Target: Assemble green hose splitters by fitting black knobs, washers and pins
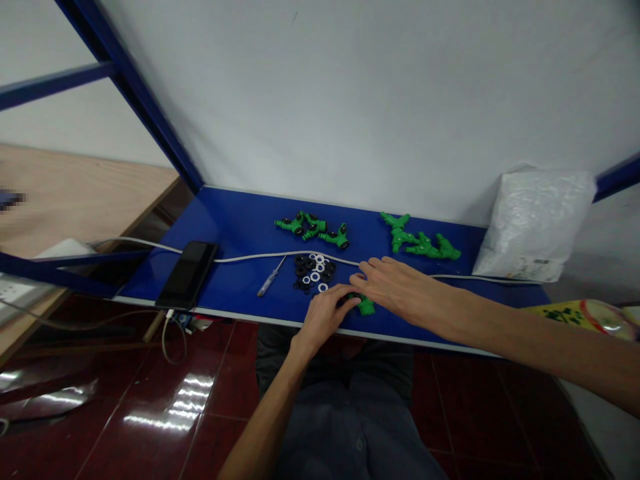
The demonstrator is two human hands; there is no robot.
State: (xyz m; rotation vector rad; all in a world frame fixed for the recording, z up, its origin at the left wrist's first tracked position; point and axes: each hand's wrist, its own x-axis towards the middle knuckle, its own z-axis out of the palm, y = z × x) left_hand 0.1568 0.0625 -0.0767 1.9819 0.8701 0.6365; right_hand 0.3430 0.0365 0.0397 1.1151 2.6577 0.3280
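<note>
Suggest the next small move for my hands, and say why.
Probably steady the green connector with your left hand: it lies near the front edge of the blue table, and your right hand meets the left there. Your hands hide part of it, so I can't tell how firm the grip is.

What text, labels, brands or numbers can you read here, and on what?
No legible text anywhere.
White plastic package: faint marks near its lower edge, too small to read.
Yellow package: green printed marks, too blurred to read.
Black phone-like device: dark face, no text visible.
Nearest green fitting: partly covered, no lettering discernible.
</note>
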